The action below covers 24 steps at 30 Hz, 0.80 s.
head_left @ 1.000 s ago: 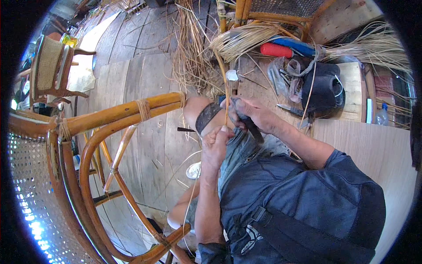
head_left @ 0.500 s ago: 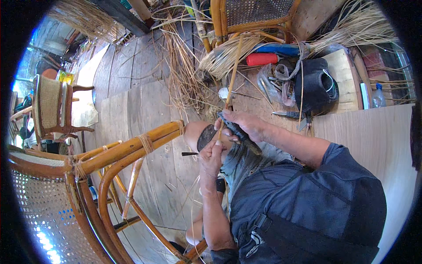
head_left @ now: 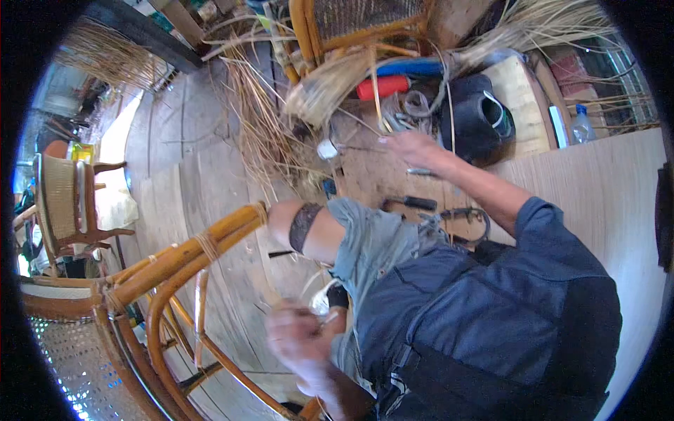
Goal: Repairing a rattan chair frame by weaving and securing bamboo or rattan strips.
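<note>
Cane strip (head_left: 317,281) beside the rattan chair (head_left: 175,259) looks light, springy; blurred left hand (head_left: 298,337) pinches its end; right hand (head_left: 414,149) reaches, fingers spread.

A cane-furniture workshop with a plank floor (head_left: 175,175). Bundles of loose cane strands (head_left: 267,133) and hand tools (head_left: 411,203) lie scattered on the boards. Unfinished rattan chair frames (head_left: 189,259) and a finished woven-back chair (head_left: 63,203) stand around.

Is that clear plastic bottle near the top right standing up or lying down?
Standing upright. The clear plastic bottle with a blue cap has its cap pointing away from the wooden floor, base resting down.
</note>
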Available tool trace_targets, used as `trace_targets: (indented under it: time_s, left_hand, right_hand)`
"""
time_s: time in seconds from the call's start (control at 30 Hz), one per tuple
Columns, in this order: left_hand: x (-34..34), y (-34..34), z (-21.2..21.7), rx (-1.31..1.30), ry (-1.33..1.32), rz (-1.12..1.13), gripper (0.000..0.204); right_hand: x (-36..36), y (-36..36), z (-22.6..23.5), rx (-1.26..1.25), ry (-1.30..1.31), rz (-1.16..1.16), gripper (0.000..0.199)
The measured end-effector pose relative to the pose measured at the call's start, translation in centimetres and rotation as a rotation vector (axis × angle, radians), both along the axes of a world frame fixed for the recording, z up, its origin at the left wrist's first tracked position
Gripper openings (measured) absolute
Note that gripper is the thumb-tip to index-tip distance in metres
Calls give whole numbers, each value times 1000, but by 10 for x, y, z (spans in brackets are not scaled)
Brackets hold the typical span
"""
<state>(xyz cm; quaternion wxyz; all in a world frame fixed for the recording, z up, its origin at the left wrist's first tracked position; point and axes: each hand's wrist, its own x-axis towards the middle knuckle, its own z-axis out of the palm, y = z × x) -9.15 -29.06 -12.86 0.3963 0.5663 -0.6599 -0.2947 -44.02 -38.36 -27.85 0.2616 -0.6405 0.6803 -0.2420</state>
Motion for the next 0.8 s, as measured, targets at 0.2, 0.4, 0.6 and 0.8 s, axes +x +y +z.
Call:
trace_targets:
  time_s: [0.2,0.4,0.6,0.8]
  left_hand:
    - [23,-17,28,48,724,545,25]
    - [38,-21,17,-40,737,417,34]
    - [36,-12,10,-92,693,464,37]
    - [35,-8,-8,-34,806,472,43]
  right_hand:
    - [-5,82,29,954,-380,-267,52]
    - [-25,116,18,1170,-566,-441,52]
    - [-23,99,14,1104,-580,-429,56]
    - [-36,62,9,1133,-571,-375,57]
